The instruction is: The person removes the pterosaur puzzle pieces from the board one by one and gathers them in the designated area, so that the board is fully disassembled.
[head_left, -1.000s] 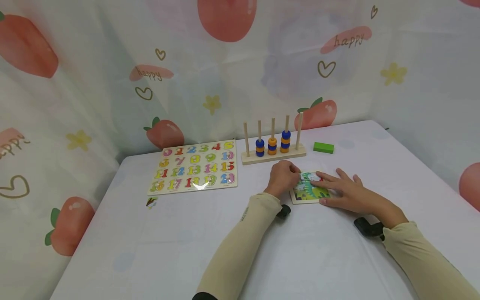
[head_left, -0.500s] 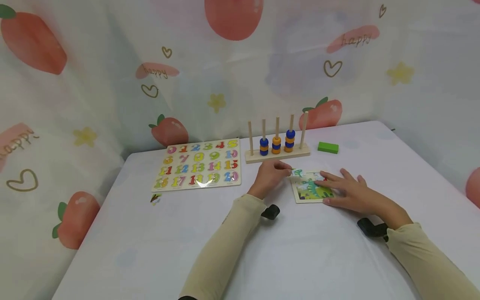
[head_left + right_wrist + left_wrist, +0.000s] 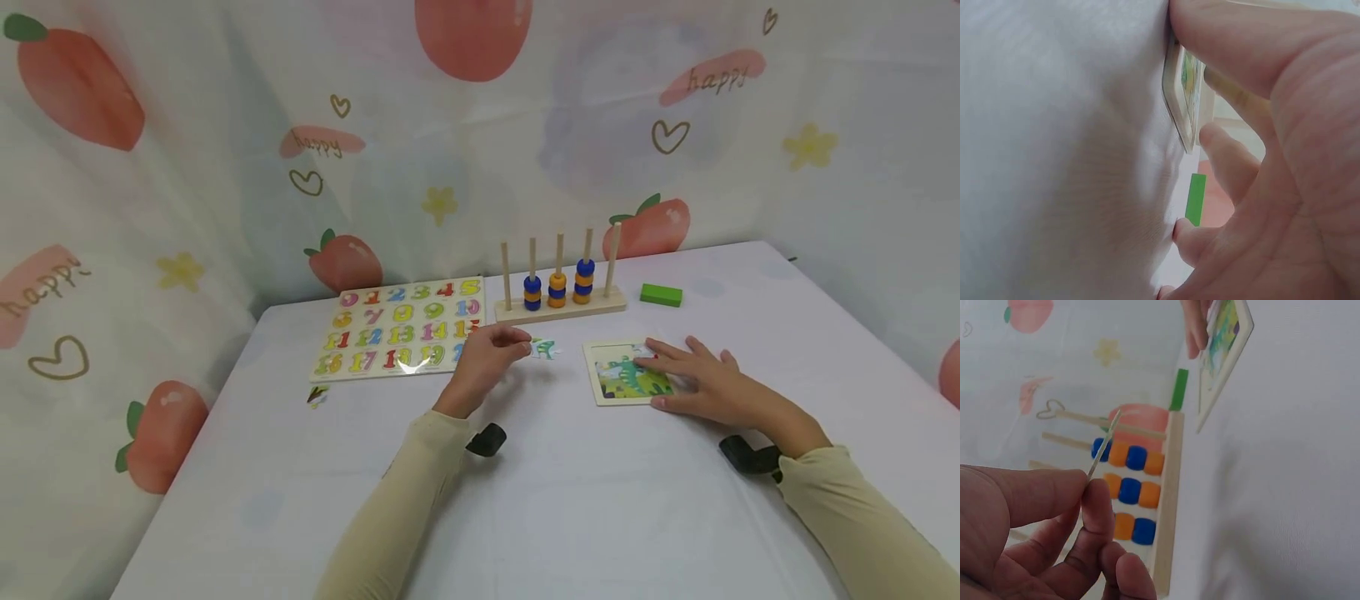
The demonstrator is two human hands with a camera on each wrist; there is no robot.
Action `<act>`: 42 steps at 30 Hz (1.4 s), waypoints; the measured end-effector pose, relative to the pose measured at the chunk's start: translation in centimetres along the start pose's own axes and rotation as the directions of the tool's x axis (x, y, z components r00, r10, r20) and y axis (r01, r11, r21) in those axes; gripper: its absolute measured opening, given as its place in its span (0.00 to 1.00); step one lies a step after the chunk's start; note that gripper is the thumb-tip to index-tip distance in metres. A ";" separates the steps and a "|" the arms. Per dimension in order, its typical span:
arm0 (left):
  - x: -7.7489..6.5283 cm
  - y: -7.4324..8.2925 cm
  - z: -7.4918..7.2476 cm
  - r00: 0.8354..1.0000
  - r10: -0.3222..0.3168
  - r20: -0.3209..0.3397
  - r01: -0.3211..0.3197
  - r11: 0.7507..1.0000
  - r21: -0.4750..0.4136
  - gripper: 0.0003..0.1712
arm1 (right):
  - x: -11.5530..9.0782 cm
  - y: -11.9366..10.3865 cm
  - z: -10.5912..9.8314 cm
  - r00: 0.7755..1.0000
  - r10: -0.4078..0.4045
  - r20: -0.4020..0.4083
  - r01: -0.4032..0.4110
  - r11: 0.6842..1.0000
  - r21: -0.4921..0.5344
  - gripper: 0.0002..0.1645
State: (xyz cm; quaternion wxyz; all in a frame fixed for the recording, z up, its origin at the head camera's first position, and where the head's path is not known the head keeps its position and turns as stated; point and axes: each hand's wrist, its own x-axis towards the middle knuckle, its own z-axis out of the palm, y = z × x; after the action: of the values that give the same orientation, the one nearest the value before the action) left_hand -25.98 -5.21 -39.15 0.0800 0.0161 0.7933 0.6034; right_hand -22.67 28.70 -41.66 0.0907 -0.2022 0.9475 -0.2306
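Beyond and to the left of my left hand (image 3: 483,362) lies a number board (image 3: 386,323) with rows of colourful numerals, its near right corner partly hidden behind that hand. Farther out, between my two hands, stands a wooden bead rack (image 3: 562,312) with five upright pegs, three carrying blue and orange beads. A green block (image 3: 661,295) lies just right of the rack, beyond my right hand (image 3: 708,387). White cloth (image 3: 570,500) spreads beneath both hands, and behind everything hangs a backdrop (image 3: 480,150) printed with red fruit, hearts, yellow flowers and "happy".
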 end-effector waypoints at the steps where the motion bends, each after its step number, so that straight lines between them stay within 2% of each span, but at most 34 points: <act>1: -0.3 -0.2 -0.6 1.000 0.003 -0.012 -0.003 1.000 0.000 0.07 | 0.0 0.0 0.0 1.000 -0.004 -0.001 0.004 1.000 0.000 0.45; 11: -3.0 -1.7 -6.3 0.991 -0.028 -0.128 0.021 0.998 -0.054 0.09 | 0.1 0.1 0.0 1.000 0.013 -0.008 -0.013 1.000 0.011 0.52; 22: -4.7 -3.7 -11.4 0.971 -0.071 -0.230 0.065 0.997 -0.034 0.12 | 0.0 0.5 0.1 0.996 0.088 -0.002 -0.088 0.996 0.031 0.63; 29: -5.2 -4.8 -14.4 0.965 -0.098 -0.244 0.094 0.995 -0.031 0.14 | 0.2 0.5 0.0 0.994 0.111 0.005 -0.111 0.992 0.055 0.63; 36: -5.5 -5.6 -17.4 0.969 -0.146 -0.200 0.156 0.987 0.033 0.18 | 0.1 0.5 0.2 0.992 0.127 0.013 -0.128 0.990 0.060 0.64; 42: -5.6 -6.0 -19.9 0.957 -0.182 -0.228 0.205 0.975 0.081 0.21 | 0.1 0.5 -0.1 0.992 0.125 0.010 -0.126 0.991 0.041 0.64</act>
State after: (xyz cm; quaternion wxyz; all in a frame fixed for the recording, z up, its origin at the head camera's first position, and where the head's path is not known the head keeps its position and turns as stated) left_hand -22.97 -26.53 -39.19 0.0496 -0.1241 0.8253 0.5487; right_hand -22.93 29.05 -41.83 0.1126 -0.1411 0.9530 -0.2434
